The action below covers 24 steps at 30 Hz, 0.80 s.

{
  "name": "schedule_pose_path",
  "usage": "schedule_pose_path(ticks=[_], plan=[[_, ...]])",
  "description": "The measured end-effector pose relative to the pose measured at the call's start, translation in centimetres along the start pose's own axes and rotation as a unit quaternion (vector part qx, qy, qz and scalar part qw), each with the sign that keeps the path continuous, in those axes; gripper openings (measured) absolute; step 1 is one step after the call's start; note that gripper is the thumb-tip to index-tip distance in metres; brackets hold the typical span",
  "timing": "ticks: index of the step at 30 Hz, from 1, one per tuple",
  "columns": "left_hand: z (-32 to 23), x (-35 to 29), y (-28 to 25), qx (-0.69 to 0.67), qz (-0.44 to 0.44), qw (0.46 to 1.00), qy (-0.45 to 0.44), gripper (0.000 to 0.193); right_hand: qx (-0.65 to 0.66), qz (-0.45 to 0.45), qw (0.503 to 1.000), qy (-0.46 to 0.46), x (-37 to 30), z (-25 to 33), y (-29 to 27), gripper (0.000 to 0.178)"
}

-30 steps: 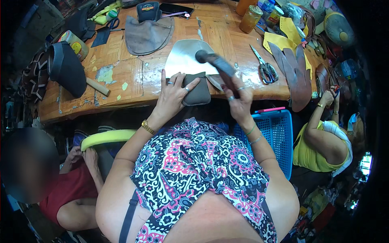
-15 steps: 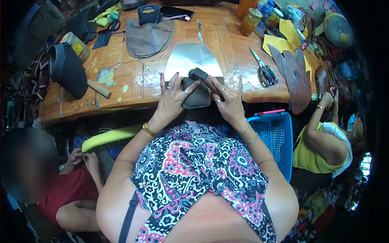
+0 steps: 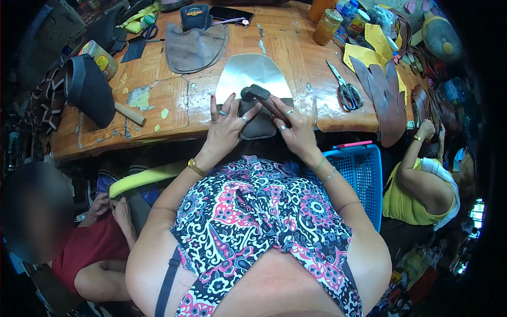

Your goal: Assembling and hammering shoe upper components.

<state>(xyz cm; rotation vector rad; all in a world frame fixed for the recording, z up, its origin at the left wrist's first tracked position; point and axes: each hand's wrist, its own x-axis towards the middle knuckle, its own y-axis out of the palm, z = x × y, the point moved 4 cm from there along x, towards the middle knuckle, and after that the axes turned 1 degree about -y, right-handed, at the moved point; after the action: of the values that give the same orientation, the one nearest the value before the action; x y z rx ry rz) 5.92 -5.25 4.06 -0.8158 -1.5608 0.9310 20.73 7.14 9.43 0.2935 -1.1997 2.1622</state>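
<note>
A shiny metal plate (image 3: 252,70) with a rounded far end lies on the wooden table in front of me. On its near part rests a dark brown leather piece (image 3: 257,128) that reaches past the table's front edge. My left hand (image 3: 227,122) lies with spread fingers over the plate and the leather's left side. Closed around a handle, my right hand (image 3: 296,127) grips a hammer (image 3: 255,92). The dark hammer head is at the far edge of the leather, close to my left fingertips; whether it touches is unclear.
Scissors (image 3: 348,95) and long brown leather strips (image 3: 388,105) lie to the right. A wooden-handled tool (image 3: 129,113) and grey leather (image 3: 196,47) are farther left. A blue basket (image 3: 374,174) stands below the table. Co-workers sit on both sides; one holds a yellow-green strip (image 3: 148,177).
The hammer head has shifted slightly up and left with my right hand. My left hand stays spread over the plate and leather.
</note>
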Motion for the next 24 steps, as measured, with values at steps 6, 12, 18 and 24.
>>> schedule_pose_path(ticks=[6, 12, 18, 24], plan=[[-0.3, 0.0, 0.0, -0.004, 0.007, 1.000, 0.000, 0.067, 0.138, -0.145, 0.978, -0.056, 0.6, 2.2, -2.9, 0.065], [-0.4, -0.5, -0.5, -0.011, -0.014, 1.000, -0.011, 0.066, -0.007, 0.032, 0.999, 0.019, -1.0, -1.0, 1.1, 0.068], [-0.5, -1.9, -0.4, 0.010, -0.072, 0.997, 0.000, 0.068, -0.063, 0.058, 0.996, -0.012, 0.4, -0.7, 0.1, 0.066], [-0.8, -1.9, -0.2, -0.018, -0.058, 0.998, -0.006, 0.072, 0.125, -0.163, 0.974, -0.099, 1.2, 2.6, -2.5, 0.060]])
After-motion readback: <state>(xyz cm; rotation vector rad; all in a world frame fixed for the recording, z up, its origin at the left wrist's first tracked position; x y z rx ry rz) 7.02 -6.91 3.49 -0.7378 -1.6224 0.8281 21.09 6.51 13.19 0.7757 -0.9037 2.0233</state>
